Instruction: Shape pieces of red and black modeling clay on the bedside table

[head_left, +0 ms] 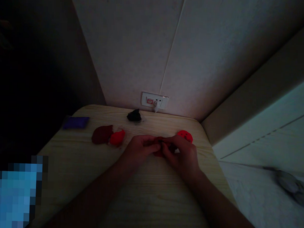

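Note:
My left hand (144,147) is closed on the edge of a dark red piece of modelling clay (158,153), just above or on the table. Against the same piece, my right hand (182,154) pinches thumb and forefinger together at a small dark bit (161,141). Its kind is too dim to make out. Fingers cover much of the clay. Just beyond my right hand lies a bright red clay disc (185,135) with dark spots, partly hidden. Left of my left hand are a flattened dark red clay lump (101,134) and a bright red clay lump (117,137), touching or nearly so.
A black lump (134,115), seemingly in clear wrapping, sits at the back of the wooden table (144,200). A purple packet (76,122) lies at the left edge. On the wall behind is a socket (154,100) with a plug; a pale cabinet (263,121) stands right.

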